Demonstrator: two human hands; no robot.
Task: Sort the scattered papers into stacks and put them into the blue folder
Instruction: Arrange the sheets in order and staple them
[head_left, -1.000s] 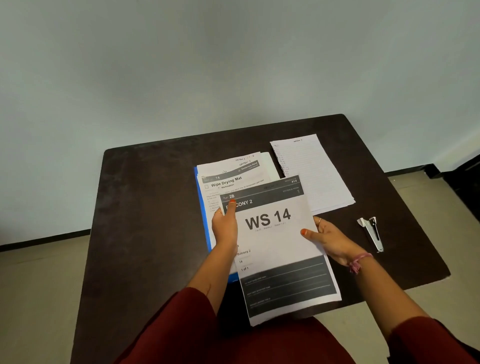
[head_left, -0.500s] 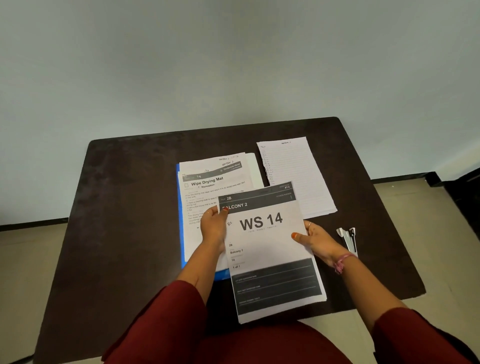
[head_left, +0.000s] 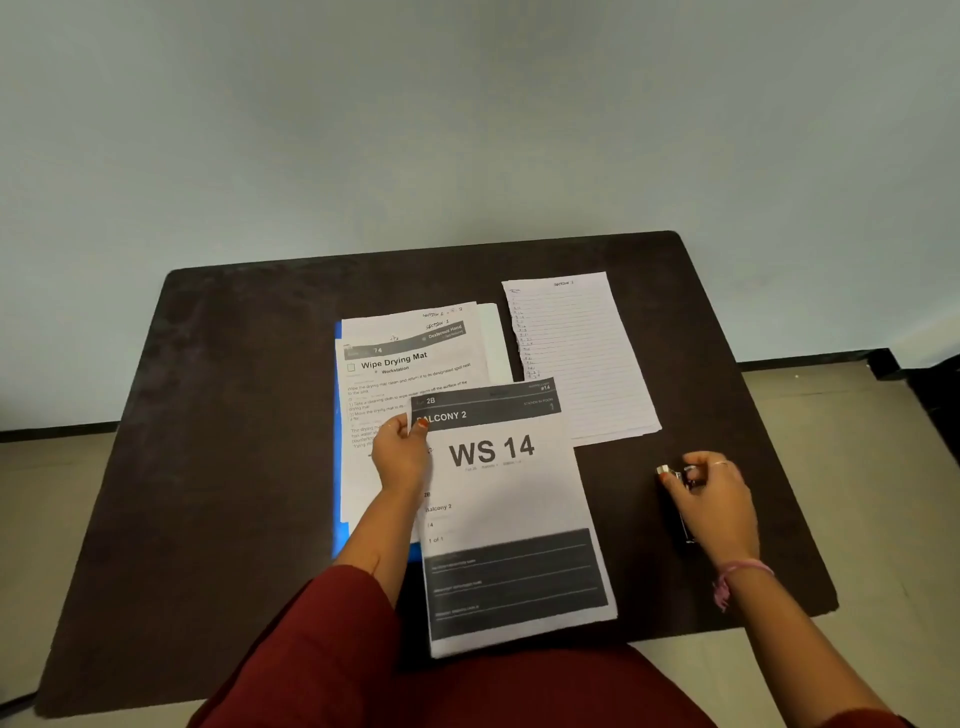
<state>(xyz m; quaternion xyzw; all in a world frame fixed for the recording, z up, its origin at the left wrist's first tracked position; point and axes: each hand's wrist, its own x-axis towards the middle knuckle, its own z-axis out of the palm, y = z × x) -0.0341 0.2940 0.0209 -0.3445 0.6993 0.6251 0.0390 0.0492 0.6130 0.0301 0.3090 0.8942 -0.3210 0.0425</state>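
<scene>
My left hand (head_left: 400, 457) pinches the upper left edge of a stack of papers headed "WS 14" (head_left: 511, 499), which reaches past the table's near edge. Left of and behind that stack lies the blue folder (head_left: 339, 535), open, with "Wipe Drying Mat" sheets (head_left: 410, 364) on it; only its blue left edge and a bottom corner show. A lined handwritten stack (head_left: 582, 358) lies at the back right. My right hand (head_left: 706, 493) is off the papers and curls around a small stapler (head_left: 670, 474) on the table to the right.
The dark brown table (head_left: 234, 441) stands against a pale wall. Bare tabletop spreads left of the folder. Tiled floor shows on both sides, and a dark object sits at the far right edge.
My right hand let go of the "WS 14" stack's right edge and moved right onto the stapler. My left hand keeps its pinch on the stack.
</scene>
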